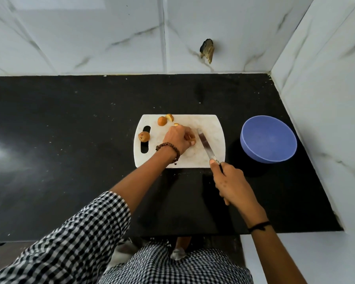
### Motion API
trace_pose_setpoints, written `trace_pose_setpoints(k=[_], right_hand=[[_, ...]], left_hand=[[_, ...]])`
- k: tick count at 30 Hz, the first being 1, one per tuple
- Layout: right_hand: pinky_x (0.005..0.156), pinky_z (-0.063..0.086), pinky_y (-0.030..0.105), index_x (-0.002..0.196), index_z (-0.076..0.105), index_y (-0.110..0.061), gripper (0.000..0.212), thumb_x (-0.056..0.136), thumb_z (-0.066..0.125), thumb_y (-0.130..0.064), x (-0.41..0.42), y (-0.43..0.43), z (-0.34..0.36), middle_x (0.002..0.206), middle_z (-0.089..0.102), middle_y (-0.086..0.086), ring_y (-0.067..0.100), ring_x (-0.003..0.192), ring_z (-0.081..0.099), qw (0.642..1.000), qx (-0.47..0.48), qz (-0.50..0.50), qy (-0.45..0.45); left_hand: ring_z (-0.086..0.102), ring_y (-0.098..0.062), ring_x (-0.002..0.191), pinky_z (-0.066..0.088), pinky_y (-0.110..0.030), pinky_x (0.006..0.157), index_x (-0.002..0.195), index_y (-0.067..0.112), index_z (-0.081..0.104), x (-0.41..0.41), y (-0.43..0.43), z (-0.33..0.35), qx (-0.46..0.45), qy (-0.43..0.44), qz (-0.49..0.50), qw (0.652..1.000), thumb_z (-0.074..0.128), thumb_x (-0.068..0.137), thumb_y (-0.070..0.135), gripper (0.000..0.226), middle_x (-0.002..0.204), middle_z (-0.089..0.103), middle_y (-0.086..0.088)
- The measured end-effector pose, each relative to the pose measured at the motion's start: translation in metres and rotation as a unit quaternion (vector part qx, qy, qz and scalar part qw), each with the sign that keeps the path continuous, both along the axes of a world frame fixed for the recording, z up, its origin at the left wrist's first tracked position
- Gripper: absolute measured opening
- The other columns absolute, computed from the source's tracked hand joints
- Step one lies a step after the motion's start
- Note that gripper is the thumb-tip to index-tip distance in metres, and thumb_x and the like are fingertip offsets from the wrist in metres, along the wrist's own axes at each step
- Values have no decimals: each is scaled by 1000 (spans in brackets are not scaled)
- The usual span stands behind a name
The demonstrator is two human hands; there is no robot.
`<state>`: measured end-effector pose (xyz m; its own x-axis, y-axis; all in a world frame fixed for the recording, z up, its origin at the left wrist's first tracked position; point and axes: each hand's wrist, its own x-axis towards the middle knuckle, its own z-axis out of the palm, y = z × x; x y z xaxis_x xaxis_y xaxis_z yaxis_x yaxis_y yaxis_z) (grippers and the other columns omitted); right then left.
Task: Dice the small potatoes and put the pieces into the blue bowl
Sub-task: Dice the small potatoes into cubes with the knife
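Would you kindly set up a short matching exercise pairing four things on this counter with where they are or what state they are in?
Things:
1. blue bowl
2. knife
3. whole potato
4. left hand

Descriptions:
A. beside the board's handle slot
B. held in the right hand
C. empty, right of the cutting board
D. pressing down mid-board

Pairs: 1-C, 2-B, 3-A, 4-D

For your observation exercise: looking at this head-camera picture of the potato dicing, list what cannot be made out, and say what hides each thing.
- Potato under the left hand, head view: the curled hand covers it, so its cuts are hidden.
- Knife handle: buried in the right hand.
- Blue bowl: seems empty; small pieces would be hard to see.
- Far potato pieces on the cutting board: too small to tell how they are cut.
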<state>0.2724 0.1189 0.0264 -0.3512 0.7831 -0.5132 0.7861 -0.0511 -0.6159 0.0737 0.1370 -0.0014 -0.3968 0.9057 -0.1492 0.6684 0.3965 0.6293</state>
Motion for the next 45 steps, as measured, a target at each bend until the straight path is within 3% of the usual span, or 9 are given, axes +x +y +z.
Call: trace_pose_setpoints(k=[6, 11, 14, 19, 22, 26, 35, 41, 45], right_hand=[[46, 42, 25, 88, 53, -16, 38, 99, 51, -53, -6, 5, -11, 70, 54, 4, 10, 49, 49, 987, -32, -99, 123], [74, 60, 31, 106, 44, -22, 22, 98, 63, -30, -35, 39, -17, 101, 63, -2, 15, 88, 67, 988, 102, -74, 92], [67, 58, 20, 120, 44, -18, 28, 99, 62, -18, -48, 61, -13, 114, 61, -4, 15, 92, 69, 983, 131, -74, 101], [94, 53, 34, 136, 46, -9, 43, 98, 63, -12, -63, 89, -8, 122, 64, 10, 25, 113, 65, 978, 177, -90, 61], [92, 54, 34, 131, 48, -8, 36, 98, 62, -14, -69, 105, -10, 118, 66, 11, 26, 110, 67, 975, 193, -102, 47], [86, 53, 30, 131, 48, -8, 34, 100, 60, -15, -76, 117, -11, 117, 66, 11, 26, 107, 67, 974, 197, -111, 28], [89, 56, 34, 127, 45, -9, 35, 98, 62, -19, -76, 119, -13, 118, 65, 14, 26, 106, 67, 966, 245, -77, -8], [77, 55, 32, 122, 47, -13, 25, 101, 58, -20, -88, 104, -9, 109, 64, 8, 21, 98, 65, 966, 258, -29, 15], [77, 53, 37, 118, 48, -12, 20, 101, 56, -16, -103, 93, -15, 107, 65, 8, 26, 101, 64, 969, 242, 27, 42]], left_hand=[[66, -8, 85, 55, -21, 79, 95, 11, 70, -3, -3, -3, 35, -141, 41, 989, 74, 81, 11, 15, 91, 71, 0], [70, -12, 83, 58, -22, 74, 93, 10, 69, 7, 3, 0, 45, -276, 84, 956, 75, 79, 8, 16, 89, 73, -5], [70, -13, 84, 58, -24, 78, 93, 11, 70, 13, 12, 0, 44, -283, 96, 953, 75, 79, 10, 15, 87, 73, -5], [68, -9, 82, 56, -25, 84, 99, 10, 72, 20, 37, 4, 37, -262, 112, 958, 72, 82, 12, 17, 89, 73, -3], [64, -6, 84, 51, -19, 83, 106, 11, 73, 22, 54, 6, 30, -231, 115, 966, 71, 84, 16, 22, 98, 73, -3], [64, -12, 96, 51, -25, 92, 107, 9, 73, 22, 70, 3, 26, -193, 124, 973, 73, 83, 19, 25, 104, 72, -4], [64, -15, 96, 52, -28, 92, 118, 12, 65, 12, 73, 5, 25, -79, 73, 994, 67, 88, 20, 31, 107, 69, -4], [60, -10, 85, 50, -24, 79, 105, 19, 69, -31, 32, 7, 67, 45, 127, 989, 67, 87, 20, 18, 102, 65, 2], [59, -13, 87, 52, -24, 74, 106, 17, 68, -47, 10, 1, 53, 68, 137, 987, 68, 82, 14, 25, 104, 59, 1]])
